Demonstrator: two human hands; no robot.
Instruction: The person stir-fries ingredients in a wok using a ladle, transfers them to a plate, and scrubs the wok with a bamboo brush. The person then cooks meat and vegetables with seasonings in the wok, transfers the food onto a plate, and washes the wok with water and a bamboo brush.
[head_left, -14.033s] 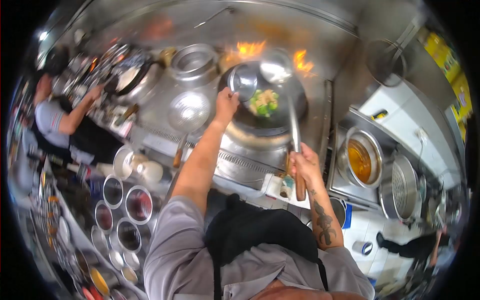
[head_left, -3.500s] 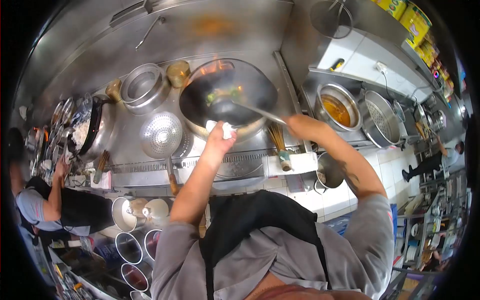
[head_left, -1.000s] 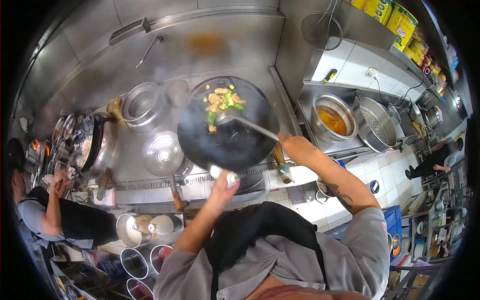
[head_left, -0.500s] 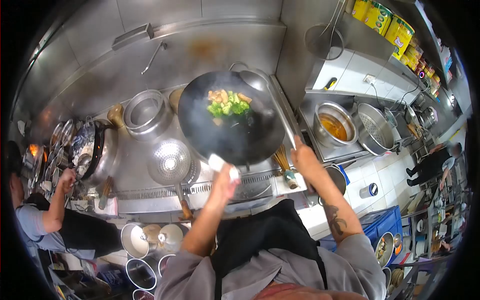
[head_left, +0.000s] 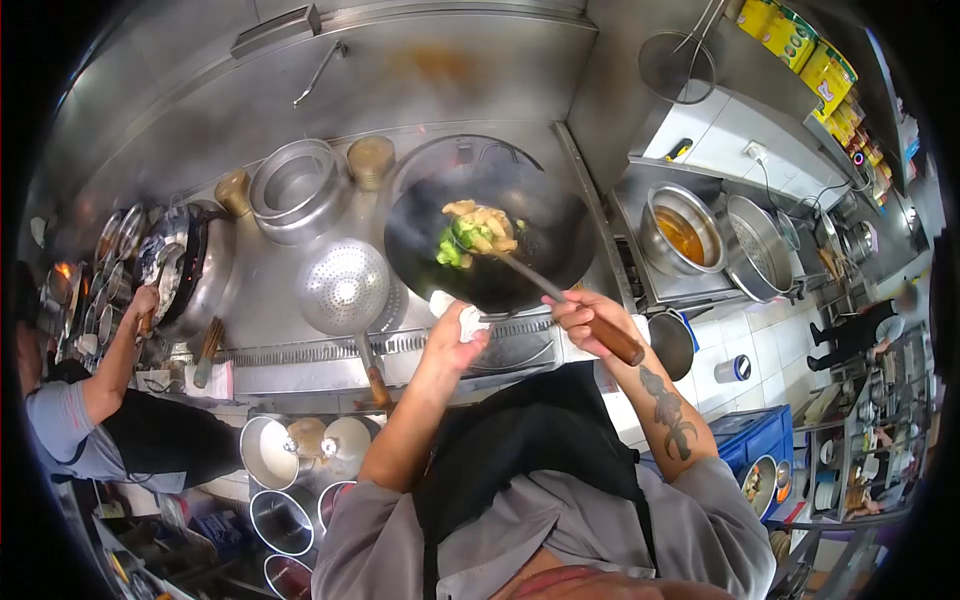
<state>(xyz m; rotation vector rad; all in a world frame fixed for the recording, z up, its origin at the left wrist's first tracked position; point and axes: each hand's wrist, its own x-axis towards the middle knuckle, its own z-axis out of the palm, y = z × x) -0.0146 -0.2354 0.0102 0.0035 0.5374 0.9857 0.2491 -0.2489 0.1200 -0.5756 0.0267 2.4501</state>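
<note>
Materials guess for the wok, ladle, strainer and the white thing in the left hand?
Wok: likely iron or steel, going by its blackened, mostly dull surface.
Ladle: grey metal; brown handle probably wood, by its colour.
Perforated strainer: bright silvery metal, likely stainless; brown grip looks wooden.
White thing in the left hand: probably cloth, crumpled, though paper is possible.

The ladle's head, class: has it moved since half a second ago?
Yes: leftward and away from the steel back wall; the ladle now has its head among the food in the wok.

food (head_left: 487, 228) partly hides the ladle (head_left: 538, 281).
</note>
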